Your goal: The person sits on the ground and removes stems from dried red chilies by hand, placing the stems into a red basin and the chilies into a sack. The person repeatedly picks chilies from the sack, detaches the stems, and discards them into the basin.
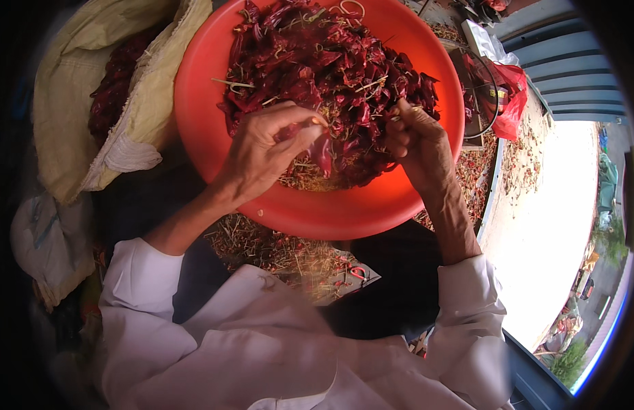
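A wide red plastic basin [327,215] in front of me holds a heap of dried red chili peppers [307,56] with pale stems and loose seeds among them. Over its near left part is my left hand [276,138], its thumb and forefinger pinching a dried chili pepper [321,154] that hangs below the fingertips. My right hand [417,130] is over the right side of the heap, fingers curled, with a pale stem [414,108] pinched between thumb and forefinger.
A yellowish woven sack [66,102] with more dried chilies stands open at the left, above a whitish bag [53,246]. Stems and chili scraps [276,251] litter the ground below the basin. A red plastic bag [509,102] lies at the right, near a blue corrugated metal panel [573,66].
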Demonstrator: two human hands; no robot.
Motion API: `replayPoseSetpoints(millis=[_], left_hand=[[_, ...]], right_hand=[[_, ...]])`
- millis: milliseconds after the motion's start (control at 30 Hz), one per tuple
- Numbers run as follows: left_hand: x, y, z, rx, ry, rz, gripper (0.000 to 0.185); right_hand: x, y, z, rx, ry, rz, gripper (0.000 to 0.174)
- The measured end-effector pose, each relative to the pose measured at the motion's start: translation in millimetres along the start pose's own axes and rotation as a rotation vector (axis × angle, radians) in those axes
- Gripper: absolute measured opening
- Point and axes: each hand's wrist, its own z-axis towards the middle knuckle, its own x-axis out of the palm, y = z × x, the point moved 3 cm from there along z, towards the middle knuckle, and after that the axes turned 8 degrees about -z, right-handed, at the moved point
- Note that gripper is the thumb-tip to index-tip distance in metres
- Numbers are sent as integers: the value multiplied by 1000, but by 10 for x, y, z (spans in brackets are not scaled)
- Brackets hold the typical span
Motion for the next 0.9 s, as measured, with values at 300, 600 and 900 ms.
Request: replayPoseSetpoints(millis=[300, 600, 900], left_hand=[[-132, -26, 73, 41, -40, 34, 18], [-82, -19, 9, -206, 32, -154, 29], [-63, 62, 32, -111, 93, -178, 23]], right_hand=[[-240, -605, 113, 13, 507, -669, 22], [-918, -609, 640, -510, -117, -1725, 20], [-681, -338, 580, -492, -113, -1442, 21]])
